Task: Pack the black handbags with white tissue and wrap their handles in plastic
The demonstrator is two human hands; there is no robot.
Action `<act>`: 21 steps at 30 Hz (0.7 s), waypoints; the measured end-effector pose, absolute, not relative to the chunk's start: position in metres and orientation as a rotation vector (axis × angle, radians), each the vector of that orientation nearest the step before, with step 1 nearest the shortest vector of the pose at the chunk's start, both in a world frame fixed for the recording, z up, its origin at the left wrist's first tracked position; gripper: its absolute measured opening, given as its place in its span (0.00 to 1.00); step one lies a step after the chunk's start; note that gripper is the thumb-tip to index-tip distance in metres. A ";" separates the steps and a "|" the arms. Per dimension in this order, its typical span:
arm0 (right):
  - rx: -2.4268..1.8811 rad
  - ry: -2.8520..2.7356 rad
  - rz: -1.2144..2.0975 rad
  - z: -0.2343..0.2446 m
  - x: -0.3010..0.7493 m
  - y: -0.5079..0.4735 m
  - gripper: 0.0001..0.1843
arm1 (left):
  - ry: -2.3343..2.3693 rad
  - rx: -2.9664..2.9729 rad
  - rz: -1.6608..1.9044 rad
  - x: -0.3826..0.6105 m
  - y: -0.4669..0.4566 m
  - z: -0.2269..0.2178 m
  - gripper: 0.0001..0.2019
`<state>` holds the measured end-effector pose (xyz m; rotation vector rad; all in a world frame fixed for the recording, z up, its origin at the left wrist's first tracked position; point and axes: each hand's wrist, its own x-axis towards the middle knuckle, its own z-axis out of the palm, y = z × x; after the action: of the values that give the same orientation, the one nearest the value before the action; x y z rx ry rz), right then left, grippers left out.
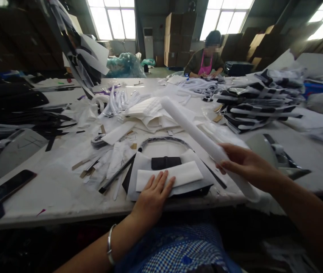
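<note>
A handbag (130, 182) lies at the table's front edge, its wrapped handle (165, 140) arching away from me. Pale sheeting covers most of the bag, and a black strap tab (166, 162) shows at its middle. Across the front is a folded white foam strip (185, 175). My left hand (152, 193) rests flat on that strip, fingers stretched out. To the right, my right hand (241, 163) grips a long white foam strip (191, 127), raised at a slant above the table. Dark straps lie on both sides of the bag.
Loose paper strips (118, 161) lie left of the bag, with white foam sheets (150, 110) behind it. Black-and-white wrapped parts (258, 102) are piled at right, black pieces (13, 98) at left. A phone (13, 185) lies front left. A co-worker (206, 62) sits across the table.
</note>
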<state>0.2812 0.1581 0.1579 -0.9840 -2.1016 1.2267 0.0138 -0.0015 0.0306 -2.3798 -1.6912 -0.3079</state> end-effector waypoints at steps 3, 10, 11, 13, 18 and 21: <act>-0.981 -2.265 0.835 0.145 0.321 0.123 0.24 | -1.679 -2.450 -0.230 0.010 0.004 0.038 0.30; -0.726 -2.550 0.533 0.093 0.335 0.058 0.15 | -1.588 -2.734 -0.119 -0.014 0.026 0.074 0.31; -0.703 -2.553 0.486 0.085 0.326 0.052 0.13 | -1.590 -2.778 -0.096 -0.015 0.028 0.081 0.31; -0.665 -2.538 0.379 0.067 0.303 0.043 0.12 | -1.608 -2.835 -0.063 -0.016 0.031 0.093 0.32; -0.699 -2.313 0.074 0.033 0.242 0.035 0.12 | -1.624 -2.839 -0.064 -0.009 0.029 0.104 0.31; -0.799 -2.191 -0.061 0.022 0.220 0.036 0.11 | -1.633 -2.783 -0.144 -0.005 0.024 0.100 0.35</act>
<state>0.2201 0.0358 0.0218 -0.7990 -2.1911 -0.0608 -0.0048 0.0235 0.0998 -2.7826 -1.6333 -0.1444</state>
